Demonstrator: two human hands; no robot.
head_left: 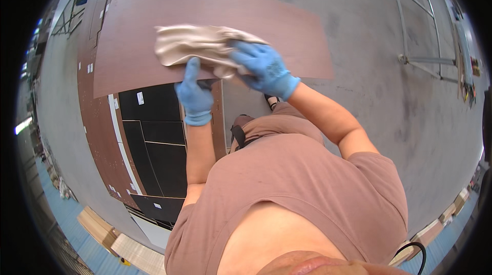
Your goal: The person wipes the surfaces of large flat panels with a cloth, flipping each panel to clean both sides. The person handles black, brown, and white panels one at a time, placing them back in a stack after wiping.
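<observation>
holding a bunched beige cloth, the right hand works over the near half of the brown panel, its gloved fingers curled onto the fabric and slightly blurred. the left hand, also gloved, grips the panel's near edge: the thumb lies on the face, while the other fingers are mostly hidden, so how firmly they close i cannot tell. the panel spreads flat across, its left part above the black boards and its right part reaching out over the grey floor.

that overhang looks like the main risk: pushing hard with the cloth right of the left hand could tip the panel down on that side, since only one hand seems to steady it. a slip could bring the edge toward the sandalled foot, just below the panel's near edge. grit caught in the folds could scratch the brown face. the cloth also lies close to the left thumb, so it could snag there. if the panel slides on the boards, it could scuff them or rub the white label just below its near edge.
</observation>
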